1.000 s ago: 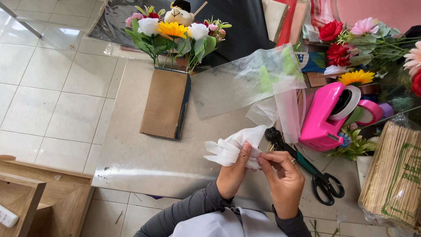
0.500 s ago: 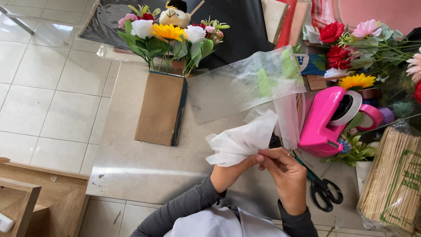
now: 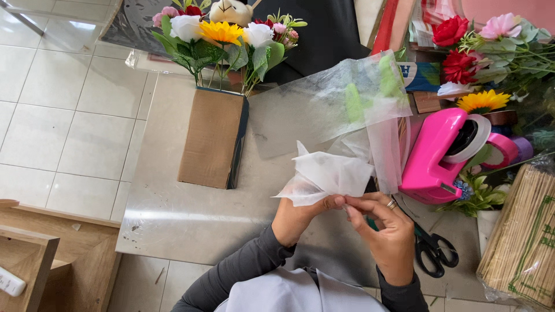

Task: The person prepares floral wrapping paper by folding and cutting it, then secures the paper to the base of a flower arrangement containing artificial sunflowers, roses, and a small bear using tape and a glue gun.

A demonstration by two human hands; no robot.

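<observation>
The thin white sheet of non-woven wrapping tissue [image 3: 326, 174] sits gathered into a loose fan just above the 2 hands, over the near edge of the grey table [image 3: 191, 219]. The left hand [image 3: 300, 216] is closed on its lower point, thumb and fingers pinching the bunched corner. The right hand [image 3: 387, 231] has its fingertips drawn together at that same pinch, from the 3 o'clock side.

The sheet looks very light and soft, holding its folds only weakly, so it probably slumps or springs open if the pinch loosens. It likely creases and tears easily, and a firm grip at the gathered base, not the flared edges, seems the safest hold.

At 12 o'clock of the hands lies a translucent film sheet [image 3: 335, 98]. A pink tape dispenser [image 3: 433, 153] stands at 2 o'clock, black-handled scissors [image 3: 433, 254] at 4 o'clock just beside the right hand, and a brown cardboard box of artificial flowers [image 3: 214, 136] at 10 o'clock.
</observation>
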